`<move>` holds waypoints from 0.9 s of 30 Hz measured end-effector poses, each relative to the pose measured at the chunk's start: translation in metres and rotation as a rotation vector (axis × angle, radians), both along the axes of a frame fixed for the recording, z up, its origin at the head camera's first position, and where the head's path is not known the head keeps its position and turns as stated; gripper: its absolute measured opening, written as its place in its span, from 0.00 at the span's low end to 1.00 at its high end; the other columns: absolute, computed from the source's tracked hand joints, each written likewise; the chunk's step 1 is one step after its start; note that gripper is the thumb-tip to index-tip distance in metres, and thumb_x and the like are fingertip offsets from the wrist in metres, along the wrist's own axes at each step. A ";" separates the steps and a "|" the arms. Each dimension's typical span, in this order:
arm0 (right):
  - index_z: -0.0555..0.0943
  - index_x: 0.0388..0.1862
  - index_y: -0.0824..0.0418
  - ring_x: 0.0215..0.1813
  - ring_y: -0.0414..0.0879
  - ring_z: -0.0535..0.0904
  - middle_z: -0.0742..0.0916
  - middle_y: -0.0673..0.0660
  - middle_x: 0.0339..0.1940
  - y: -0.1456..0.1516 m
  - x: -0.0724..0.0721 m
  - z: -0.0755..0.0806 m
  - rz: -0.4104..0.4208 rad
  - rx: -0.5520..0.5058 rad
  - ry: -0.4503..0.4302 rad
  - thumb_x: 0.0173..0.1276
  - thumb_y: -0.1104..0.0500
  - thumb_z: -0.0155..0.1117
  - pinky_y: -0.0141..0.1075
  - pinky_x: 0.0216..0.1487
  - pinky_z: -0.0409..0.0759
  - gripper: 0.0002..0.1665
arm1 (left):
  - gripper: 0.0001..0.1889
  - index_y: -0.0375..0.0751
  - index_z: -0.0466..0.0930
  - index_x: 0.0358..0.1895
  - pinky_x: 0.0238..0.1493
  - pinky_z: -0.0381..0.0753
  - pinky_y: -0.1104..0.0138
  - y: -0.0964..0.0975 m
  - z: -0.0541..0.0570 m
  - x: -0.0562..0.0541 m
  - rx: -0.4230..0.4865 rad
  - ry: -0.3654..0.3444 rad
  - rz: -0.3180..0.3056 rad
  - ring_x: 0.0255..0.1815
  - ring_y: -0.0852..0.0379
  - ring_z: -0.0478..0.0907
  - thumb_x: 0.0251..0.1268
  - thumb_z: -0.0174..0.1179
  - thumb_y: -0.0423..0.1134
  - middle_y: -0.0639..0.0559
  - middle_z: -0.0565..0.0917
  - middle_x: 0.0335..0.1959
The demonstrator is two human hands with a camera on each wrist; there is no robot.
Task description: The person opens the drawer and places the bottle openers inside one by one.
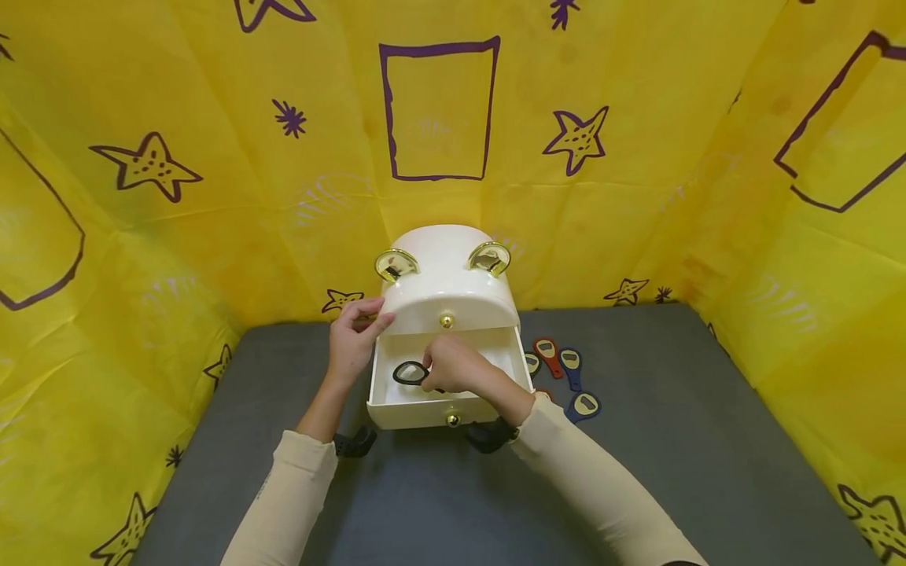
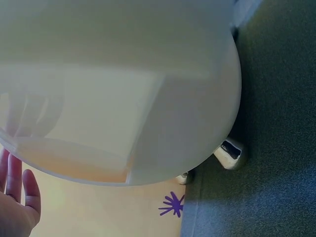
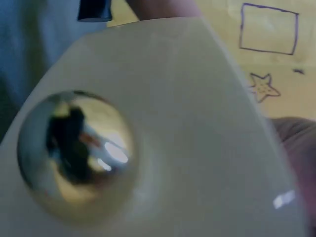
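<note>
Drawer point(image 1: 410, 417) Stands Open as Right Hand point(image 1: 453, 363) Pinches Black Piece point(image 1: 410, 373)

Sleeves point(image 1: 286, 487) pushed to the forearms, a person works at a grey tabletop point(image 1: 418, 511), dark bands point(image 1: 356, 442) at both wrists. The right arm slants in from the lower right, past the lower knob point(image 1: 453, 420), with the back of the hand turned up over the drawer. Thumb and fingers are closed together on one end of the black piece; its oval, rimmed end juts out to the left of the fingertips, within the drawer's walls. Whether it touches the drawer floor cannot be told. Just beside the drawer, to its right, lie red point(image 1: 546, 352) and blue pieces point(image 1: 570, 363), some partly hidden by the arm.

The left arm rises steeply to the upper left of the white box point(image 1: 446, 271), where the left hand point(image 1: 350, 342) rests at the edge, fingers loosely extended, slightly apart. Beyond the upper knob point(image 1: 447, 321), gold ears point(image 1: 396, 266) top the box before a yellow backdrop point(image 1: 318, 236) drawn with purple stars point(image 1: 579, 141).
</note>
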State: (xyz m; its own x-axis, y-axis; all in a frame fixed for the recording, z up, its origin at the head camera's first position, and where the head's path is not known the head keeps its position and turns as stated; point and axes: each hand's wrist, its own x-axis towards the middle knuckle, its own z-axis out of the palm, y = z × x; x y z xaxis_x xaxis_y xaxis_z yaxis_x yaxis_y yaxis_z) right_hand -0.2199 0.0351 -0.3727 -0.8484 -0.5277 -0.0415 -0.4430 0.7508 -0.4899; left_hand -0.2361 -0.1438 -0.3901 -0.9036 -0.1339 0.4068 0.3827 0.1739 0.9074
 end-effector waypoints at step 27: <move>0.84 0.50 0.64 0.39 0.49 0.82 0.88 0.62 0.44 0.144 0.015 0.004 -0.255 -0.452 -0.096 0.70 0.52 0.63 0.36 0.39 0.81 0.19 | 0.16 0.19 0.80 0.47 0.38 0.77 0.79 -0.003 0.000 0.001 -0.012 0.028 -0.011 0.34 0.71 0.75 0.56 0.67 0.25 0.29 0.78 0.50</move>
State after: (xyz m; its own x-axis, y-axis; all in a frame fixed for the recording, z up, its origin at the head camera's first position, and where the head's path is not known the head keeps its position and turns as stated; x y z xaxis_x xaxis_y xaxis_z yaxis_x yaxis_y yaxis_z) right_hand -0.2046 0.1789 -0.3685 -0.9559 -0.2878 0.0581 -0.2105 0.5338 -0.8190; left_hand -0.2352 -0.1464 -0.3906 -0.8933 -0.1188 0.4334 0.4099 0.1802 0.8942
